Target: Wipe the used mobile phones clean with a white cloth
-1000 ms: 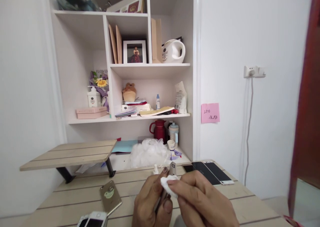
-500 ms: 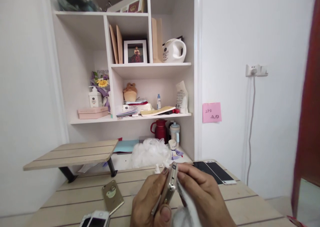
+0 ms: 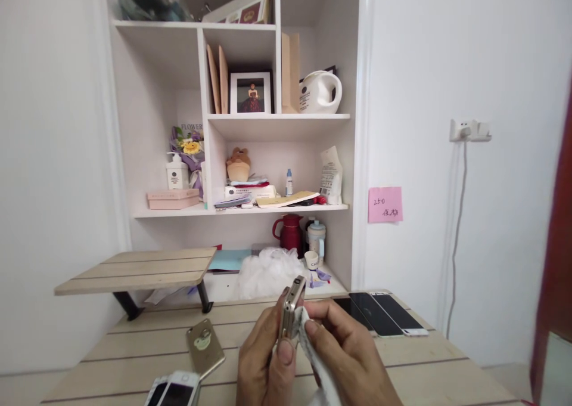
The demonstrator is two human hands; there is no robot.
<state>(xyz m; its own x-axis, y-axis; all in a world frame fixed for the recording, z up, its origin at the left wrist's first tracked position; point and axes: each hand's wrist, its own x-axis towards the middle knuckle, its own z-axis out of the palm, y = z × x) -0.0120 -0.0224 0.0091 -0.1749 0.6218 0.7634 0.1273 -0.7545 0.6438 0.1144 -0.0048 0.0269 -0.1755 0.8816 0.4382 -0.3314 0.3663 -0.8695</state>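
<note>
My left hand (image 3: 267,358) is closed around a slim gold-coloured metal device (image 3: 292,304), held upright and seen mostly edge-on above the wooden table. Small openings show along its narrow end; its exact kind is not clear. Between the thumb and fingers of my right hand (image 3: 346,349) is a white cloth (image 3: 318,358), pressed against the device's right side. The cloth's lower end hangs out of the frame. To the left lie a gold phone (image 3: 205,347) with a green ring holder on its back and several white phones (image 3: 179,389), overlapping at the bottom edge.
Several dark-screened phones (image 3: 378,313) lie side by side at the table's right back. A low wooden stand (image 3: 138,270) rises at the left. Behind are white plastic bags (image 3: 270,273), a red jug (image 3: 289,232), a small cup (image 3: 311,260) and a shelf unit (image 3: 279,120).
Both hands and the device have shifted slightly left, and the device is turned more edge-on. The cloth has moved up against the device's side. The whole view has swung a little left.
</note>
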